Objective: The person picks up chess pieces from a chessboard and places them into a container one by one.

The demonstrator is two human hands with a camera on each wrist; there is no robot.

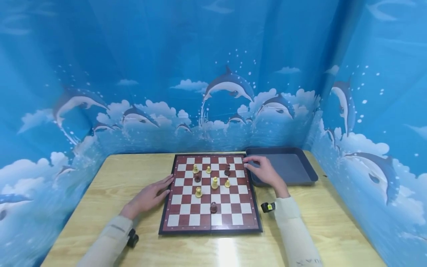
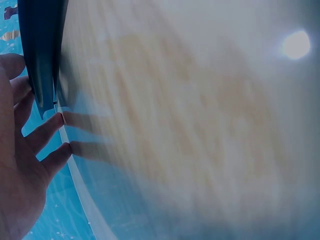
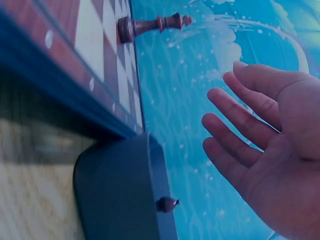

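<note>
A brown-and-white chessboard (image 1: pixel 210 230) lies on the table with several pale yellow pieces and three dark ones standing on it. My left hand (image 1: pixel 150 196) lies beside the board, its fingertips at the left border; in the left wrist view the fingers are spread along the board's dark side (image 2: pixel 44 55). Over the back right corner, my right hand (image 1: pixel 265 171) hovers with loosely bent fingers and nothing between them. Left of it stands a dark king (image 1: pixel 227 170), which also shows upright on the board in the right wrist view. Pale pieces include a tall one (image 1: pixel 215 183) near the middle and a pawn (image 1: pixel 227 184).
A dark grey tray (image 1: pixel 308 168) sits against the board's right side, partly behind my right hand. In the right wrist view the top of a dark piece (image 3: pixel 166 204) shows over its rim. A blue dolphin-print curtain (image 1: pixel 150 74) surrounds the wooden table (image 1: pixel 133 167).
</note>
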